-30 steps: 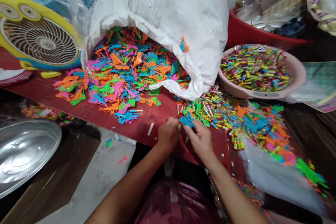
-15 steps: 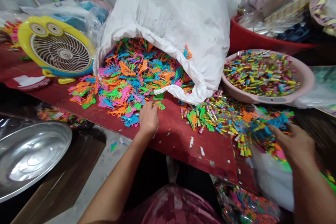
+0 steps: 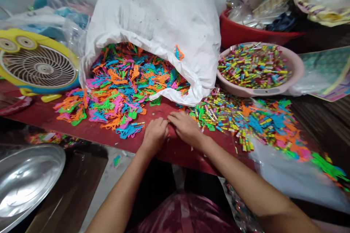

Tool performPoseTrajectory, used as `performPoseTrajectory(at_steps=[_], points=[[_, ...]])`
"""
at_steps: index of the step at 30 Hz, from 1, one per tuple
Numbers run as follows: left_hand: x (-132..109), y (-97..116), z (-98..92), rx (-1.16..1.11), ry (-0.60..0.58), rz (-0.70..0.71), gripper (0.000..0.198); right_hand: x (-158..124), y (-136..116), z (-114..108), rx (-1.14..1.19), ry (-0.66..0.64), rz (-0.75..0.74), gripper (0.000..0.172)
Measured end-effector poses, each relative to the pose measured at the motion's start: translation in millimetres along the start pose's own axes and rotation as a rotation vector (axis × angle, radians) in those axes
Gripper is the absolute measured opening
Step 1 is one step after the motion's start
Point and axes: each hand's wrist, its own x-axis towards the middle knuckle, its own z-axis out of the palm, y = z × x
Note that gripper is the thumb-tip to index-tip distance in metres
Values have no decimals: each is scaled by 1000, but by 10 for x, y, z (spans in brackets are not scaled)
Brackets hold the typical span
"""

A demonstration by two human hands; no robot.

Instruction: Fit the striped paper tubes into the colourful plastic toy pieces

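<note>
Red surface carries a bulging white sack spilling multicoloured flat plastic pieces ahead-left of left grip and right grip, both curled, fingertips close together, can't tell if clamped on anything, small yellow-banded tubes to their right.

Jumbled plastic pieces (multicoloured)
</note>
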Motion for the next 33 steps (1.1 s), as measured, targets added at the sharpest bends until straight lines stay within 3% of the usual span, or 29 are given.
performPoseTrajectory(at_steps=[3,7,11,13,17,21,25,33], points=[[-108,-52,-29,-83,95,-23,22,180,-101,135,-132,-104,16,22],[-182,-37,-74,-357,222,-14,21,113,-65,147,-116,-147,85,19],[-40,80,-84,-563,392,-196,24,-215,103,-40,233,30,202,18],[121,153,-55,-549,287,-210,25,-431,206,-143,512,167,348,18],[487,293,32,-350,0,-72,34,-824,371,-261,1082,413,723,25],[664,362,92,-200,-98,72,29,-1048,413,-305,1434,571,850,33],[611,369,93,-216,-151,-19,27,-1076,359,-309,1511,620,877,31],[531,365,-62,-204,-252,-335,22,-879,221,-187,1400,628,874,30]])
